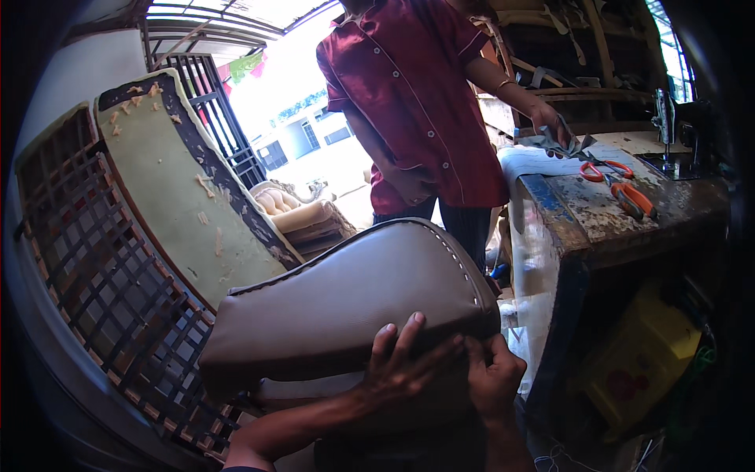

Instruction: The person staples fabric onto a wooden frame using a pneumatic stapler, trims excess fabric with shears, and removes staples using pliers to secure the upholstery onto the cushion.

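A brown stitched leather cushion (338, 291) fills the lower middle, with a white seam along its right end. My left hand (393, 362) rests against its near side, fingers spread. At the cushion's lower right corner, my right hand (491, 377) has its thumb and fingers closed on the cover's edge. More brown padded surface lies beneath the cushion, mostly in shadow.
A person in a maroon shirt (409, 118) stands opposite, one hand holding grey cloth. A worn workbench (566, 228) at right bears scissors (609, 169) and a sewing machine (676, 138). A yellow container (645, 346) sits below. Webbed frames (86, 236) lean at left.
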The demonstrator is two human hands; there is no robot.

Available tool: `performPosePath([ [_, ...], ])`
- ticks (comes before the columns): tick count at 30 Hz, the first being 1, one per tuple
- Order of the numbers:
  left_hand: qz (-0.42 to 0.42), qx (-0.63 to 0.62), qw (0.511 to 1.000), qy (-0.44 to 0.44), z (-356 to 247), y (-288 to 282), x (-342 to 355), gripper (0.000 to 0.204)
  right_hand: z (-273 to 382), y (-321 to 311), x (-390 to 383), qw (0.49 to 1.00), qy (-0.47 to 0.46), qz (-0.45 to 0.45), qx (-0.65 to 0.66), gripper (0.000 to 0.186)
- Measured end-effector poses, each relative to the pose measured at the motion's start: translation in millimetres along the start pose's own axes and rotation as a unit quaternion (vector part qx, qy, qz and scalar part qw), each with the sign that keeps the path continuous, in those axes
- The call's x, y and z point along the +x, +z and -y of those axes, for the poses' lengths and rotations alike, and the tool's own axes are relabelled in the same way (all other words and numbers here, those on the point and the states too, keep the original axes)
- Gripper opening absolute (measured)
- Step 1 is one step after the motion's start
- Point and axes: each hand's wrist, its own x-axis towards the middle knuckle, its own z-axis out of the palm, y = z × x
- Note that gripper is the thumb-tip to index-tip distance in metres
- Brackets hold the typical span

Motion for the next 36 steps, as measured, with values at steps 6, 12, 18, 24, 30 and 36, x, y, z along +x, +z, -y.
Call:
performPosePath([
  [6,0.018,-0.019,1.0,-0.01,-3.2,-3.5,1.1,0.042,-11.8,-4.7,-2.5,0.999,0.044,0.017,0.01,0.033],
  [12,0.01,-0.001,1.0,-0.006,-0.8,-0.7,-7.8,0.043,-23.7,-19.6,-20.8,0.993,0.09,0.063,0.05,0.032],
  [18,-0.004,-0.005,1.0,0.016,8.8,-1.8,0.2,0.044,-61.0,-108.1,-47.3,0.987,0.066,0.019,-0.148,0.031],
  [24,0.021,-0.019,1.0,0.011,12.7,4.2,-4.4,0.035,-112.6,-251.2,-40.0,0.85,0.105,-0.191,-0.48,0.024],
  [30,-0.01,-0.013,1.0,-0.012,-5.1,4.7,9.0,0.029,-117.5,-357.8,-14.4,0.757,0.048,-0.189,-0.623,0.037],
  [36,0.019,-0.005,0.999,-0.025,5.7,-9.8,0.0,0.031,-141.7,-369.7,69.5,0.834,-0.071,-0.1,-0.538,0.049],
])
